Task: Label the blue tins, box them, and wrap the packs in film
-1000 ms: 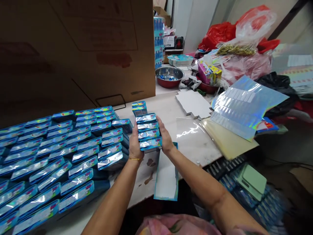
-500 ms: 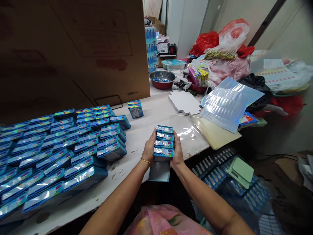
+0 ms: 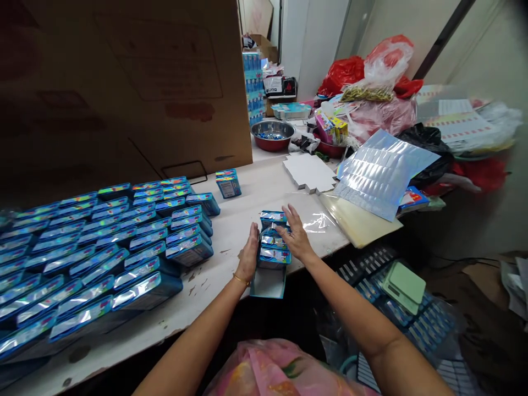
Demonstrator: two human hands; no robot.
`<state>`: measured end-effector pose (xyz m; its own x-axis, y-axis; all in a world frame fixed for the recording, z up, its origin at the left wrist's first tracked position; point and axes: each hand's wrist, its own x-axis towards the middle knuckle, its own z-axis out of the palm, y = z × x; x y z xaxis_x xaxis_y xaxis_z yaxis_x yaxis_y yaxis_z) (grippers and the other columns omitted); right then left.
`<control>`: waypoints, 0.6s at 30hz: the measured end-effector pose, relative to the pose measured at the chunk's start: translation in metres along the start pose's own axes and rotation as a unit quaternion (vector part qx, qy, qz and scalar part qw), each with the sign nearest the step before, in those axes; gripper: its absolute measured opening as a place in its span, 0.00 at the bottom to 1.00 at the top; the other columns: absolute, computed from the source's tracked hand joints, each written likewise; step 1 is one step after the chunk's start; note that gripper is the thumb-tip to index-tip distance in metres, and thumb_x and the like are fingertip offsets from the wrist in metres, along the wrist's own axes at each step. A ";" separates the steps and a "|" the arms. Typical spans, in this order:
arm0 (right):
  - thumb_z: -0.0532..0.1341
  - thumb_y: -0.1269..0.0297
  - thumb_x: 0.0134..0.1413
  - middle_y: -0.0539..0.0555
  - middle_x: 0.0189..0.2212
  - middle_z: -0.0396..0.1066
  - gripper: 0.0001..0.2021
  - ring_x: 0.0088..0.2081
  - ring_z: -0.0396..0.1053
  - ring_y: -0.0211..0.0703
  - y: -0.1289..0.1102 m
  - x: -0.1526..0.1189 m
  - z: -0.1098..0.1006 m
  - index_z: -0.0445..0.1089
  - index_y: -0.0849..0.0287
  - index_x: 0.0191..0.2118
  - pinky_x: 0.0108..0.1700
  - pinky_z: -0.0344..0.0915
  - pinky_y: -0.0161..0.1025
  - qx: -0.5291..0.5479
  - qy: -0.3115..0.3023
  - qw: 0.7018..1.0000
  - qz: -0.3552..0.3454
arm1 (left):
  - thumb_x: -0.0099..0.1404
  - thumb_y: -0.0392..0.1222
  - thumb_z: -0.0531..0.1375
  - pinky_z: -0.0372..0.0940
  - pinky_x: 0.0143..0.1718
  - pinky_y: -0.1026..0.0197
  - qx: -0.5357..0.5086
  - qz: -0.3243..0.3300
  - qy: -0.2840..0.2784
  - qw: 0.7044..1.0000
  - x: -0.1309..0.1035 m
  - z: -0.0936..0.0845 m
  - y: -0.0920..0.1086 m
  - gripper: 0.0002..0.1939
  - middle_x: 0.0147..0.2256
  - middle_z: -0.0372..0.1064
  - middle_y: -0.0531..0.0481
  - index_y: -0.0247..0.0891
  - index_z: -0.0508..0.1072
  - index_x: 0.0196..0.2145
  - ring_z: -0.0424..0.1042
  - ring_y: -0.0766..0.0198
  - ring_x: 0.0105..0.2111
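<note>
While our left hand [image 3: 248, 256] stands flat and open by the left edge of the tray [image 3: 267, 283], our right hand [image 3: 297, 240] is spread over the row of boxes [image 3: 275, 256] at the tray's far end, we can't tell if it's touching. Loads of other boxes [image 3: 187, 246] crowd the table [image 3: 233, 220] left of the tray, metal bowl [image 3: 273, 144] well beyond it

The left hand [image 3: 248, 257] flanks four blue boxes [image 3: 275, 255], the right hand [image 3: 297, 237] spread over them.
</note>
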<state>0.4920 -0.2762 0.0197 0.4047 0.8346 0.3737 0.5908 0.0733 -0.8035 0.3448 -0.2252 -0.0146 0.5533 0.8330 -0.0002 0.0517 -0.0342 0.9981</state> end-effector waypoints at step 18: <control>0.49 0.74 0.52 0.53 0.32 0.66 0.12 0.35 0.66 0.39 -0.002 0.002 -0.021 0.67 0.58 0.38 0.38 0.65 0.38 -0.128 -0.024 0.986 -0.103 | 0.49 0.56 0.60 0.41 0.58 0.46 0.108 0.029 -0.022 0.994 -0.036 -0.002 -0.014 0.51 0.61 0.40 0.37 0.34 0.37 0.61 0.41 0.49 0.60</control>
<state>0.5060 -0.2867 0.0321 0.2278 0.8418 0.4893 0.8159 0.1092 -0.5677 0.3227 -0.2537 -0.0288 0.5960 0.8014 0.0496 0.1929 -0.2028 0.9600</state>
